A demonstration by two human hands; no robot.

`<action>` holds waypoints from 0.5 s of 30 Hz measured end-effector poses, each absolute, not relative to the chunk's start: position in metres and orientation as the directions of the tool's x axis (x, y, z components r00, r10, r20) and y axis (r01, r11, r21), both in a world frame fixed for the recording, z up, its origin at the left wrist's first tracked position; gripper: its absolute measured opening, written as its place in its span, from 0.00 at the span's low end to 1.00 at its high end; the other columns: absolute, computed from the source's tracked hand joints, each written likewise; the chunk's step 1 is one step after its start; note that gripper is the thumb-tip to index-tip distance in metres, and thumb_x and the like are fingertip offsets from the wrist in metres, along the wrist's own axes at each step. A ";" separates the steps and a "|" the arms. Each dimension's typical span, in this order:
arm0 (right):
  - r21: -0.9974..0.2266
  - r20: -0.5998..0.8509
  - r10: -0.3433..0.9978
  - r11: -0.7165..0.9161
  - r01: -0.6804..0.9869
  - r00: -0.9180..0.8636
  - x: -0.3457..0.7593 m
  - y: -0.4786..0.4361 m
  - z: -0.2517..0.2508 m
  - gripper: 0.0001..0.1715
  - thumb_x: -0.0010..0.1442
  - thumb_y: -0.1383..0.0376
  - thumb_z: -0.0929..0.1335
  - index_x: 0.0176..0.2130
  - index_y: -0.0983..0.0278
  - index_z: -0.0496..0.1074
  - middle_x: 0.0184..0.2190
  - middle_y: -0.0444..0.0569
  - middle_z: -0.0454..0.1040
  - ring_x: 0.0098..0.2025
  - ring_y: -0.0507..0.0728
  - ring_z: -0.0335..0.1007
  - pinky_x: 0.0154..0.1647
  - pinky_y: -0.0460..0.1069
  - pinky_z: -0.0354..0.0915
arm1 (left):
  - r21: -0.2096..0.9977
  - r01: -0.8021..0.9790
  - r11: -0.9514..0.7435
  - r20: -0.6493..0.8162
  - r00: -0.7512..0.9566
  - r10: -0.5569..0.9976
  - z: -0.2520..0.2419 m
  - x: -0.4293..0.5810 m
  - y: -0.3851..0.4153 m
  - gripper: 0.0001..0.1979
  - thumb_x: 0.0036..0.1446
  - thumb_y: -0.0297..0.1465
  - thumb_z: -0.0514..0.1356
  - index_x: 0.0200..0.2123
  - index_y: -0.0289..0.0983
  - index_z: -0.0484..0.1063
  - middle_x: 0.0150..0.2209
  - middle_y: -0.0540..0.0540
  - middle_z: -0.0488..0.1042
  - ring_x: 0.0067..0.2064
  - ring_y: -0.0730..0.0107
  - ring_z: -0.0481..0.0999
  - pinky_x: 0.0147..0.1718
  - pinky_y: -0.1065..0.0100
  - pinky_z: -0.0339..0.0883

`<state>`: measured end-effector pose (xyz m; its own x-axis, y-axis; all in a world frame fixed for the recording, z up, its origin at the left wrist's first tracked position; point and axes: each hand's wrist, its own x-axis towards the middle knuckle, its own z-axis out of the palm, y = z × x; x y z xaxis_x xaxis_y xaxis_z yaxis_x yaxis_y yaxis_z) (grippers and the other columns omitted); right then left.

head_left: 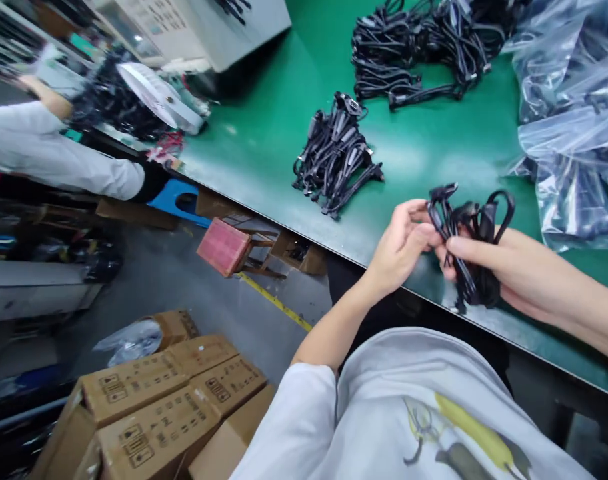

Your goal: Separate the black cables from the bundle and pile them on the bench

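Observation:
Black bundled cables (477, 267) are gripped in my right hand (504, 263), just over the front edge of the green table (264, 153). My left hand (404, 240) meets them from the left, its thumb and fingers pinched on a strand of the same cables. Farther in on the table lies a small pile of black cables (337, 153) with connector ends showing. A larger heap of bundled black cables (424, 50) sits beyond it. To the right, clear plastic bags (579, 147) hold dark items I cannot make out.
A white fan (149, 93) and a pale machine housing (209, 27) stand on the table at the upper left. Another person's sleeve (59, 147) shows at far left. A red-topped stool (224, 247) and cardboard boxes (184, 400) are on the floor.

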<state>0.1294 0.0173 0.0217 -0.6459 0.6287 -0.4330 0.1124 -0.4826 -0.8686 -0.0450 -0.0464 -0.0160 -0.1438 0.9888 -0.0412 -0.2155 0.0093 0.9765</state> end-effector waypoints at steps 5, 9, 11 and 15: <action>-0.755 -0.466 0.695 -0.635 -0.163 -0.548 0.132 0.032 0.027 0.06 0.61 0.63 0.76 0.40 0.61 0.83 0.32 0.44 0.82 0.35 0.52 0.80 0.37 0.44 0.76 | 0.975 -0.162 0.153 -0.148 0.042 0.988 -0.010 -0.034 -0.078 0.21 0.58 0.45 0.71 0.47 0.38 0.72 0.40 0.48 0.76 0.36 0.75 0.76 0.36 0.72 0.71; -0.711 -0.447 0.699 -0.656 -0.253 -0.558 0.136 0.035 0.028 0.06 0.64 0.67 0.73 0.39 0.61 0.83 0.33 0.45 0.82 0.38 0.53 0.82 0.40 0.45 0.79 | 0.982 -0.089 0.164 -0.166 -0.015 0.986 -0.010 -0.022 -0.090 0.19 0.58 0.42 0.71 0.46 0.38 0.74 0.35 0.50 0.78 0.35 0.75 0.78 0.37 0.72 0.73; -0.697 -0.436 0.697 -0.662 -0.277 -0.568 0.137 0.033 0.029 0.07 0.63 0.68 0.72 0.40 0.61 0.84 0.32 0.44 0.81 0.37 0.53 0.82 0.40 0.45 0.80 | 0.985 -0.093 0.145 -0.150 -0.049 0.987 -0.013 -0.018 -0.091 0.18 0.58 0.43 0.70 0.45 0.38 0.75 0.33 0.51 0.77 0.31 0.76 0.76 0.34 0.72 0.73; -0.677 -0.431 0.695 -0.671 -0.303 -0.576 0.135 0.033 0.031 0.10 0.63 0.69 0.69 0.37 0.62 0.83 0.30 0.44 0.78 0.34 0.52 0.80 0.40 0.46 0.79 | 0.996 0.011 0.093 -0.091 -0.158 0.983 -0.018 -0.015 -0.090 0.18 0.55 0.41 0.73 0.43 0.38 0.75 0.34 0.51 0.77 0.31 0.77 0.75 0.35 0.72 0.73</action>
